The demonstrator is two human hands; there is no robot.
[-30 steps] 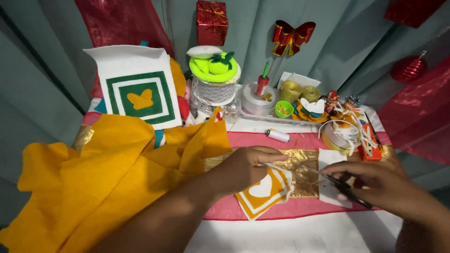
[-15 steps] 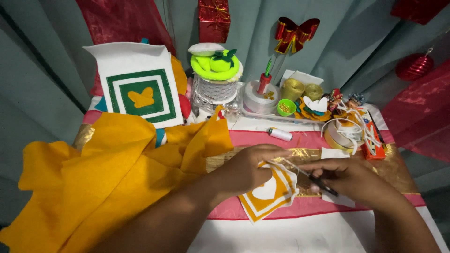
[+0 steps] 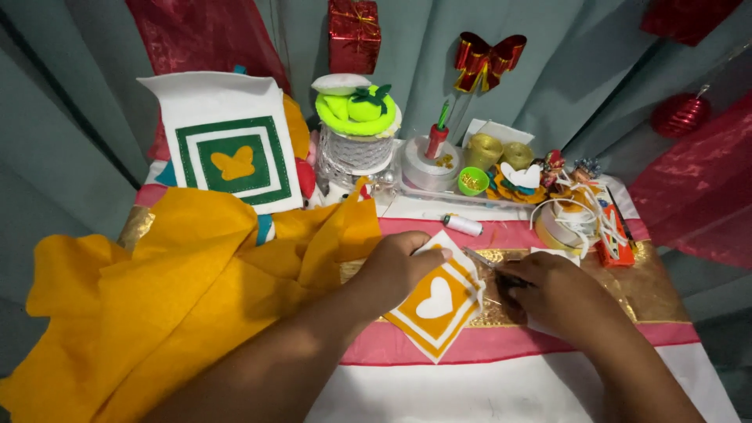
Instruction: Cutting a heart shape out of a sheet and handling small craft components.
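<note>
A small felt square point(image 3: 435, 305), orange and white with a white heart in its middle, lies on the table in front of me. My left hand point(image 3: 395, 269) presses its upper left corner down, thumb on the top edge. My right hand point(image 3: 552, 296) is closed around a pair of scissors point(image 3: 487, 264), whose blades point left and touch the square's upper right edge. The scissor handles are hidden inside my fist.
A large orange felt sheet point(image 3: 157, 298) covers the left of the table. A white panel with green frames and an orange butterfly point(image 3: 235, 160) leans at the back. A white thread spool point(image 3: 462, 224), ribbon rolls point(image 3: 560, 227), small craft cups and a red bow point(image 3: 487, 55) crowd the back right.
My right hand has slid left with the scissors, up to the felt square. The square now lies flatter, and its heart shows fully. The camera has tilted a little.
</note>
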